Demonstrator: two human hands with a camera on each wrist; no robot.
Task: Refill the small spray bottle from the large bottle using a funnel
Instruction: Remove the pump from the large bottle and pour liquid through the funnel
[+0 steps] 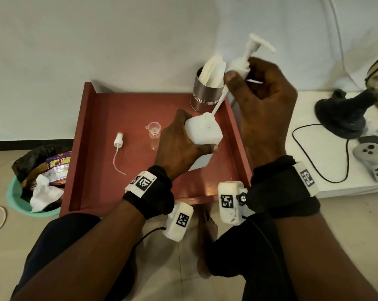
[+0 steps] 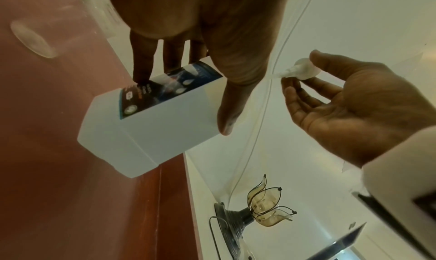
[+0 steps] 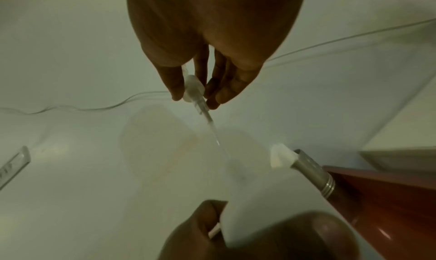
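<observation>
My left hand grips the large square white bottle standing on the red tray; its blue label shows in the left wrist view. My right hand pinches the white pump head by its collar, lifted above the bottle, with the dip tube still reaching into the neck. In the right wrist view the fingertips hold the pump collar. The small clear spray bottle stands left of the large bottle with a clear funnel in its mouth. Its sprayer cap lies on the tray.
A steel cup holding white tissues stands at the tray's back right corner. A dark fan base, a cable and a grey controller sit on the white surface to the right. A green bin of rubbish sits left of the tray.
</observation>
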